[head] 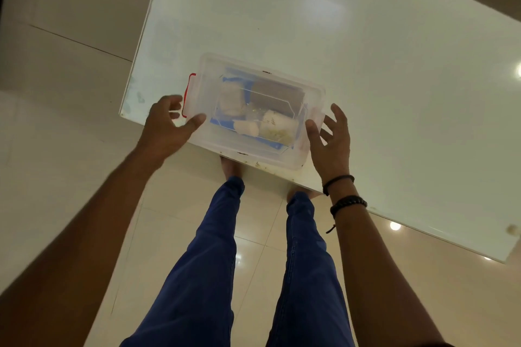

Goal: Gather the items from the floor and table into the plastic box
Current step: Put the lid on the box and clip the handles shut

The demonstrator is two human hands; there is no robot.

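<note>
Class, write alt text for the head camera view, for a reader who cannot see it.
A lidded clear plastic box holding pale rolled items sits at the near edge of a white table. The left hand is open beside its red latch, and the right hand is open at the opposite end. Blue-trousered legs stand on a tiled floor.

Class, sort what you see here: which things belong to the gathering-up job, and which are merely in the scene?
Belongs to the job:
plastic box
lid
red latch
items inside
left hand
right hand

Merely there:
white table
tiled floor
wrist bands
</note>
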